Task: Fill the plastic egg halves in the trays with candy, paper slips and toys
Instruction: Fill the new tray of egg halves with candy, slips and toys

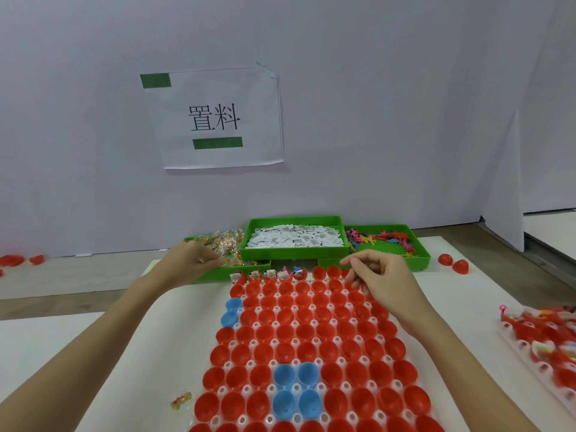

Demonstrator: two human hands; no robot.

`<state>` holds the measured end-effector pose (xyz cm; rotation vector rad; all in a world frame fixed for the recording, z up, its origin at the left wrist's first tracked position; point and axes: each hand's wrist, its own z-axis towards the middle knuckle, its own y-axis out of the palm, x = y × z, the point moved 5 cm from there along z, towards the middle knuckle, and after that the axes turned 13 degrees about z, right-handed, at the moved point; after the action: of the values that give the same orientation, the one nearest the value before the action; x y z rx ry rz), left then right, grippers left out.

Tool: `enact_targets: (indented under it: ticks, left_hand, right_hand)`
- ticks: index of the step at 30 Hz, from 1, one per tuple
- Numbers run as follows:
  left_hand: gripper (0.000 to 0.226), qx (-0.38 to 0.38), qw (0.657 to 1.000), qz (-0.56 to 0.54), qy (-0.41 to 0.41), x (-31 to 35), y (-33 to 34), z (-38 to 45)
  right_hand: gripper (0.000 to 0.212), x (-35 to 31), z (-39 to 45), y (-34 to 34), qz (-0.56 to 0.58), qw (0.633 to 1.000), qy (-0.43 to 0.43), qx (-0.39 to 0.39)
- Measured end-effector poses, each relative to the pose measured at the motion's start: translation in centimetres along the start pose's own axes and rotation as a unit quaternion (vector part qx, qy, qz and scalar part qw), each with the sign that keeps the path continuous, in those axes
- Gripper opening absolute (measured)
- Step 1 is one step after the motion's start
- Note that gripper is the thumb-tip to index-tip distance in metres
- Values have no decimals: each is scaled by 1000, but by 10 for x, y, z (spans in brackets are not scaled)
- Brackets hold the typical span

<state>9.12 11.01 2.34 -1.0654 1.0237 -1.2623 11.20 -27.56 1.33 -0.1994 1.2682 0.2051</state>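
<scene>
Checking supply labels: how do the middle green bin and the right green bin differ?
The middle green bin holds white paper slips; the right green bin holds coloured toys. Middle is heaped across; right shows its bare gridded floor. Middle sits higher. Both are shallow green plastic trays.

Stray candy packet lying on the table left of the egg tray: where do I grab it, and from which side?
Pinch the candy packet across its narrow middle, coming straight down from above. It lies flat and apart from the egg tray, so fingers fit either side.
</scene>
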Motion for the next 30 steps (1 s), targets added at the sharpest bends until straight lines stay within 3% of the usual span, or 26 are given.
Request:
enact_targets:
  ticks: [2, 5, 9, 12, 15, 26, 30]
  left_hand:
    - [28, 33, 999, 13, -17, 2, 1, -3]
    - [21, 148, 986, -26, -78, 2, -4, -14]
    - [14, 244, 932, -210, -167, 8, -8, -40]
    - [10, 232, 877, -373, -196, 24, 1, -65]
    - [12, 214, 860, -429, -172, 48, 8, -90]
    - [13, 180, 871, -449, -89, 85, 9, -110]
    - [11, 191, 865, -456, -85, 73, 7, -112]
  right_hand:
    - [22, 1, -1, 1, -3, 1000, 5, -1]
    - [22, 1, -2, 1, -11, 1000, 10, -3]
    - [22, 2, -2, 0, -19, 1000, 17, 0]
    - [21, 0, -3, 0, -24, 1000, 6, 5]
    - [18, -6, -4, 3, -59, 998, -27, 5]
    - [24, -4, 61, 60, -298, 950, -86, -22]
    - [24, 4, 112, 74, -354, 934, -40, -16]
